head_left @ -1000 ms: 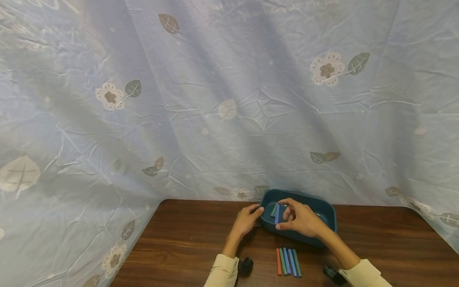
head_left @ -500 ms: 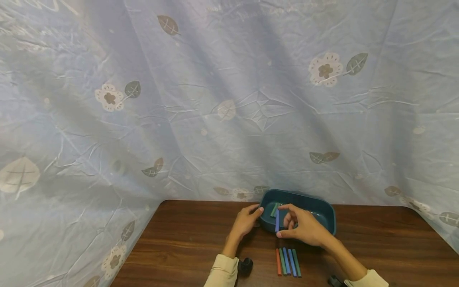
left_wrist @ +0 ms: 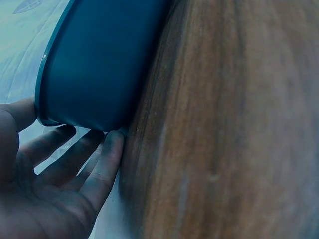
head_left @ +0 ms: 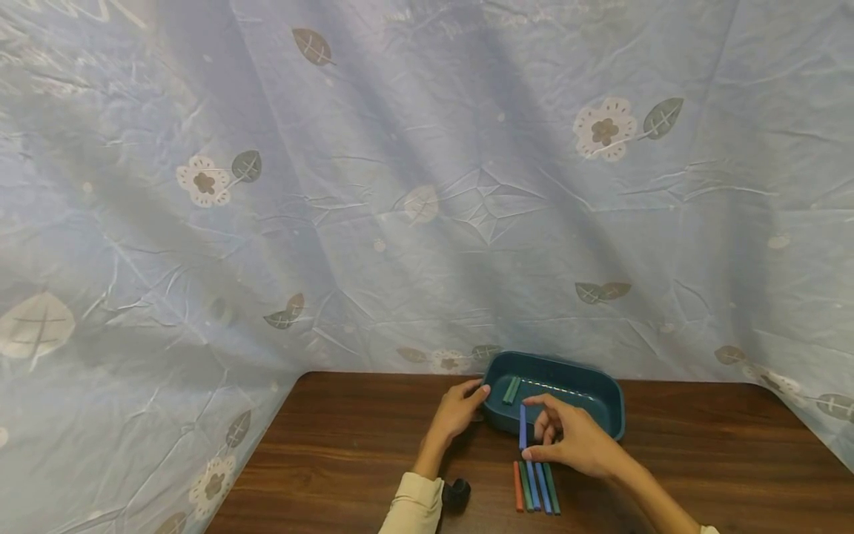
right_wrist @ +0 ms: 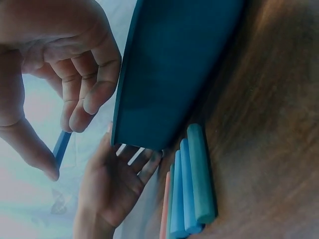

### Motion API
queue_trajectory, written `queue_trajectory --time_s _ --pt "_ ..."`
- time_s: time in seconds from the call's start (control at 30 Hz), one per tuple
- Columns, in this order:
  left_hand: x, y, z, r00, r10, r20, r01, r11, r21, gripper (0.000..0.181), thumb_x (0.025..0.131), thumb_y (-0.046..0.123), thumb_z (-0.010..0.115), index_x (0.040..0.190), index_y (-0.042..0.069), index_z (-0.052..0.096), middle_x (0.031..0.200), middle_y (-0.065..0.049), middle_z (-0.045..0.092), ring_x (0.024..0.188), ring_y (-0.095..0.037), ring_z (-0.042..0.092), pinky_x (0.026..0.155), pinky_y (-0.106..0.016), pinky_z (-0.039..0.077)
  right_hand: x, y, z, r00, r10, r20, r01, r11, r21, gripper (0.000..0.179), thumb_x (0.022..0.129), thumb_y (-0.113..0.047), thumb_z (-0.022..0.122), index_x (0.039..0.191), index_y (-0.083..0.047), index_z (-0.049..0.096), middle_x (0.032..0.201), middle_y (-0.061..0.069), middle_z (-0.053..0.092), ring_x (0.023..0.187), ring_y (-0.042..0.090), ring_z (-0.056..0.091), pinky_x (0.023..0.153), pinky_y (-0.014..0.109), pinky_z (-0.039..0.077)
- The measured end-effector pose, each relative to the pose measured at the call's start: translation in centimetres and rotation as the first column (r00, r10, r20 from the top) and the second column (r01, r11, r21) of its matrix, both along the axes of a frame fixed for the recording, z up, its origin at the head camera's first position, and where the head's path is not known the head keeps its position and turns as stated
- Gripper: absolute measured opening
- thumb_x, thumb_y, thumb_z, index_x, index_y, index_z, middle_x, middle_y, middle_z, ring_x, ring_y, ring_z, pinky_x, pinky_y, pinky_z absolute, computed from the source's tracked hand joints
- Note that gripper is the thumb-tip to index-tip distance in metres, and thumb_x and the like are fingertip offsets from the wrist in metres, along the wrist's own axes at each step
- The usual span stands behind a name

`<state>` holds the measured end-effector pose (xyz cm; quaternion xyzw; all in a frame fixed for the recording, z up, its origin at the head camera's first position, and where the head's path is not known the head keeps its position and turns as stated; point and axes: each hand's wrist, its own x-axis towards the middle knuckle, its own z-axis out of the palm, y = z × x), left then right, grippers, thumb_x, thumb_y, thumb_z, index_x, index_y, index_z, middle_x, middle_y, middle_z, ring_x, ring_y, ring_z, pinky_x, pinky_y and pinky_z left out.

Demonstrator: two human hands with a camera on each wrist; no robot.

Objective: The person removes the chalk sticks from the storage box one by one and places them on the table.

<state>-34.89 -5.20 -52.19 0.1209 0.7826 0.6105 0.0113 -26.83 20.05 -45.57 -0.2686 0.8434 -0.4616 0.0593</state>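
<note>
Plainly pinched end to end between thumb and index finger, a blue stick (head_left: pixel 523 428) is in the right hand (head_left: pixel 579 441), whose other fingers curl loosely inward without touching it. The stick stands off the wooden table (head_left: pixel 347 445), over the near side of a dark teal tub (head_left: pixel 590 399), its lower end close to the far ends of a row of sticks. That row lies on the table in front of the tub, running left to right in the head view: a red stick (head_left: pixel 518 487), a green stick, two more blue ones and another green one, side by side. Partly spread, the left hand (head_left: pixel 457 410) holds the tub's left end, thumb at the rim and fingertips against the outer wall. Two green sticks (head_left: pixel 511 390) lie together inside the tub, toward that end. Behind the table hangs a pale blue-grey sheet (head_left: pixel 373 185) printed with flowers and leaves.
</note>
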Motion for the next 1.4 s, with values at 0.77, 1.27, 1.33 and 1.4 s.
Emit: queue_trajectory --time_s 0.77,1.27,1.33,1.4 --pt "0.2 0.1 0.1 1.0 -0.003 0.011 0.002 1.0 0.017 0.048 0.109 0.03 0.065 0.145 -0.002 0.064 0.132 -0.027 0.073 0.098 -0.041 0.08 0.088 -0.053 0.067 1.0 0.9 -2.5 0.997 0.072 0.031 -0.072 0.997 0.017 0.079 0.091 -0.03 0.088 0.148 0.008 0.049 0.095 0.009 0.071 0.074 0.003 0.064 0.065 0.024 0.056" --pt "0.0 0.0 0.1 1.0 -0.005 0.007 0.005 1.0 0.013 0.049 0.108 0.03 0.065 0.145 -0.002 0.065 0.132 -0.027 0.073 0.098 -0.042 0.08 0.088 -0.054 0.067 1.3 2.0 -3.4 0.993 0.082 0.089 -0.083 0.996 0.011 0.081 0.09 -0.026 0.09 0.148 0.011 0.047 0.093 0.003 0.069 0.073 0.002 0.062 0.063 0.023 0.055" --pt "0.0 0.0 0.0 1.0 -0.005 0.009 0.005 1.0 0.013 0.049 0.108 0.03 0.065 0.145 -0.002 0.065 0.131 -0.028 0.073 0.098 -0.042 0.08 0.088 -0.053 0.067 1.4 2.1 -3.6 0.992 0.084 0.093 -0.085 0.996 0.01 0.081 0.09 -0.026 0.089 0.148 0.011 0.047 0.092 0.003 0.069 0.072 0.002 0.061 0.063 0.022 0.054" --pt "0.1 0.0 0.0 1.0 -0.008 0.007 0.008 1.0 0.019 0.048 0.109 0.029 0.065 0.145 -0.002 0.064 0.131 -0.028 0.073 0.098 -0.042 0.08 0.087 -0.053 0.067 1.4 2.2 -3.8 0.992 0.082 0.094 -0.083 0.996 0.013 0.081 0.09 -0.027 0.089 0.148 0.01 0.047 0.092 0.003 0.068 0.072 0.001 0.061 0.063 0.022 0.054"
